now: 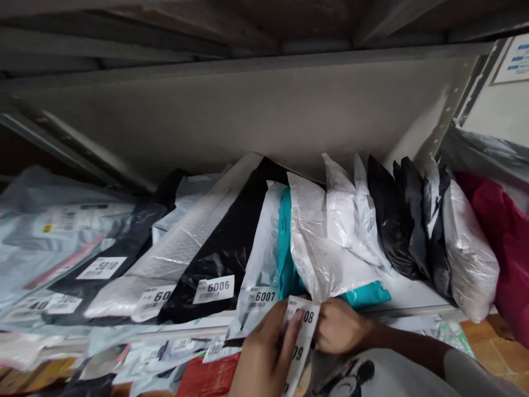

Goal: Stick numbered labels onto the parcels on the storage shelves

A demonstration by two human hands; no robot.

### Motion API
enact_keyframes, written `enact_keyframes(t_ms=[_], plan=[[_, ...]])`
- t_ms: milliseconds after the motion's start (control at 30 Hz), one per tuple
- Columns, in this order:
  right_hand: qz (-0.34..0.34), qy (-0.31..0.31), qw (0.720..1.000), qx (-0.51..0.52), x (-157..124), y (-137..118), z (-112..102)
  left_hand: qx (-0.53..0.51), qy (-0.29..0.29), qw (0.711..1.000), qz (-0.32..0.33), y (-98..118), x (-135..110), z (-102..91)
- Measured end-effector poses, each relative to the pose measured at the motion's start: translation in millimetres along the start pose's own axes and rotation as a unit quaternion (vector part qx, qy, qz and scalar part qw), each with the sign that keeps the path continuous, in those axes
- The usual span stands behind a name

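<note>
"Several hazards, left to right: left of centre, the glossy black plastic parcel labelled 6006 (225, 242) leans sideways; a bump could send it sliding."

"Bottom centre?"

"The left hand (264, 353) pinches a white paper strip of number labels (306, 334) (its thumb partly covers the upper number). An angled tug could tear it."

"Behind that?"

"A teal plastic parcel (285, 248), partly hidden by a crinkled white plastic parcel (309, 237) at centre, whose loose film could snag. Just right of the strip, the right hand (341, 325) is curled; I can't tell whether it grips anything."

"Far right?"

"A bulging white plastic parcel (467, 248) seems to overhang the white shelf (413, 294); the right forearm (407, 342) swinging outward could knock it down."
</note>
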State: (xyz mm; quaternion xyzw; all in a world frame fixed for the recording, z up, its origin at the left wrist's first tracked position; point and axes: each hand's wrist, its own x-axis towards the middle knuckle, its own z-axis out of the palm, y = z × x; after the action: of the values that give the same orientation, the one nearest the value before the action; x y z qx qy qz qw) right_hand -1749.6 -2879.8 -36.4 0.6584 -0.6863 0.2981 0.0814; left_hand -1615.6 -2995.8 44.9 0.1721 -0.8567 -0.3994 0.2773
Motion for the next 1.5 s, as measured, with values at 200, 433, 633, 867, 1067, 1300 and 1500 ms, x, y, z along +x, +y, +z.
enact_keyframes(t_ms=[200,433,633,867,1067,1300,1500], plan=[[0.072,0.132,0.987,0.064,-0.6,-3.0,-8.5,0.070,0.084,0.992,-0.060,-37.3,0.3,21.6],[0.098,0.025,0.993,0.066,8.1,0.4,-0.2,0.101,0.067,0.981,-0.149,-50.0,-5.6,36.9],[0.127,0.010,0.988,0.084,16.5,4.5,2.1,0.076,0.088,0.975,-0.191,-45.1,-12.9,44.2],[0.128,0.003,0.989,0.077,19.0,16.8,18.1,0.134,0.123,0.955,-0.236,-43.1,-9.4,55.1],[0.136,-0.055,0.988,0.044,27.4,19.3,15.9,0.119,0.156,0.931,-0.308,-32.2,-11.3,66.2],[0.069,-0.081,0.994,0.029,36.1,21.5,7.1,0.067,0.237,0.904,-0.350,-27.4,-12.4,80.0],[0.052,-0.068,0.996,0.035,34.6,22.6,4.3,0.017,0.245,0.891,-0.383,-15.4,-34.9,93.0]])
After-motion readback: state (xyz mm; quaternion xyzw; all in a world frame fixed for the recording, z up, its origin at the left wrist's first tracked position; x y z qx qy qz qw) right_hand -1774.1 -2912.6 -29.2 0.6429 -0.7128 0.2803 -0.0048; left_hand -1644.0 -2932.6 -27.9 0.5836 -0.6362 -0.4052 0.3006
